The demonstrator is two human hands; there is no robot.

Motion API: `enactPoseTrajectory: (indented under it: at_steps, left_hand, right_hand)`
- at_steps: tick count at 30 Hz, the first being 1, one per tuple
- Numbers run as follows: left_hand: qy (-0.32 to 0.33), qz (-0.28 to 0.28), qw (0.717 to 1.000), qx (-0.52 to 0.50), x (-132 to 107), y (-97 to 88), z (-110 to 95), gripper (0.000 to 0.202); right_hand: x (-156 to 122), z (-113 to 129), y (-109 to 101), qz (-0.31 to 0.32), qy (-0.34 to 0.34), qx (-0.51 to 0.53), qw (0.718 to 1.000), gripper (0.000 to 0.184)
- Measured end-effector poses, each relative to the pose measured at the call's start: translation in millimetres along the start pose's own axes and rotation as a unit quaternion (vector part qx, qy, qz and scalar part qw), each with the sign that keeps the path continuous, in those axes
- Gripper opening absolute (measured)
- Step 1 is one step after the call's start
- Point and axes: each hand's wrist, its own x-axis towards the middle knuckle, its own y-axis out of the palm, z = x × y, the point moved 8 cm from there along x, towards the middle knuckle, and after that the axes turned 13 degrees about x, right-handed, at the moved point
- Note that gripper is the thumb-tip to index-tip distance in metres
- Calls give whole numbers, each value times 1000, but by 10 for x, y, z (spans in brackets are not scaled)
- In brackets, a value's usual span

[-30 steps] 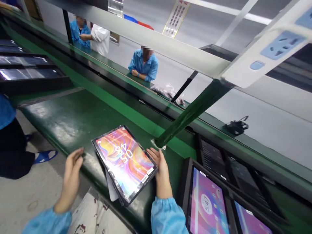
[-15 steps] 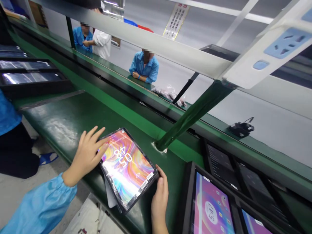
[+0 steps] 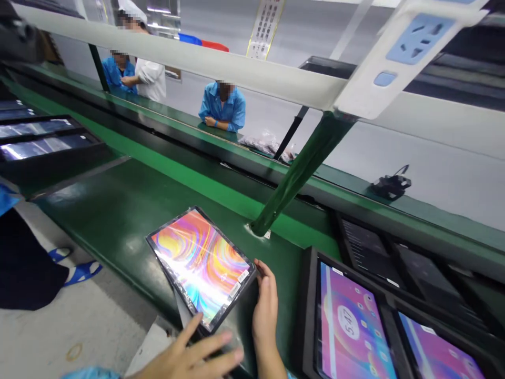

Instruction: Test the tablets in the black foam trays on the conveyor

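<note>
A tablet (image 3: 205, 263) with a lit, swirling orange and purple screen lies at an angle on the green bench; film covers it, and two small white labels sit near its right end. Beneath its near side a grey flat edge (image 3: 182, 309) sticks out. My right hand (image 3: 267, 310) is at the tablet's right corner, fingers curled against the edge; their grip underneath is partly hidden. My left hand (image 3: 197, 352) has its fingers spread, slightly blurred, over the tablet's near corner, with the index fingertip at the screen's lower edge.
At right, a black tray (image 3: 310, 310) holds lit tablets, one reading 5:47; dark tablets (image 3: 366, 252) lie behind it. More trays (image 3: 51, 152) stand at far left. A green post (image 3: 303, 173) rises from the bench, with a power strip (image 3: 410, 52) above. People sit and stand across the line.
My left hand has moved from the tablet's far left edge down to its near corner. The clock on the screen has disappeared. My right hand stays at the right corner.
</note>
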Motion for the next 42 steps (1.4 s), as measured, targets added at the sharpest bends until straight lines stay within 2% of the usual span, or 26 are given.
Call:
enactPoseTrajectory:
  at_steps: [1, 3, 6, 8, 11, 14, 17, 26, 30, 36, 39, 42]
  left_hand:
    - [-18, -24, 999, 15, -51, -45, -69, 29]
    - [-91, -47, 995, 10, -158, -118, 27, 34]
    - [-244, -45, 966, -78, -344, -210, 543, 43]
    - [-357, -23, 925, -130, -515, -221, 937, 44]
    - [-486, -5, 858, -169, -783, -180, 1375, 33]
    - [-583, -30, 791, -183, -1003, -94, 1658, 29]
    - [-646, -50, 733, -209, -1135, 53, 1825, 39]
    - [-703, -96, 609, -354, -1337, 635, 2047, 57]
    - [-711, -116, 567, -399, -1358, 748, 2077, 52]
    - [-713, -122, 547, -421, -1390, 794, 2096, 53]
    - [-714, -115, 552, -415, -1434, 820, 2106, 54]
    - [-711, -96, 568, -402, -1476, 847, 2143, 55]
  right_hand:
    - [-2, -14, -16, -4, 3, 2, 1000, 57]
    - [-9, -33, -35, -9, 9, 2, 1000, 57]
    - [-15, -24, -27, -11, 13, -12, 1000, 60]
    - [-12, -14, -4, -11, 19, -16, 1000, 63]
    - [-8, -20, 45, -3, 33, -20, 999, 66]
    - [-6, -44, 71, -2, 43, -20, 999, 68]
    - [0, -80, 48, -17, 53, -17, 998, 70]
    - [28, -134, 64, -13, 86, -17, 996, 74]
    - [25, -109, 76, -8, 91, -24, 996, 69]
    - [31, -97, 83, -4, 94, -24, 995, 67]
    - [32, -124, 77, -5, 100, -21, 995, 67]
    - [26, -167, 77, -3, 108, -7, 994, 67]
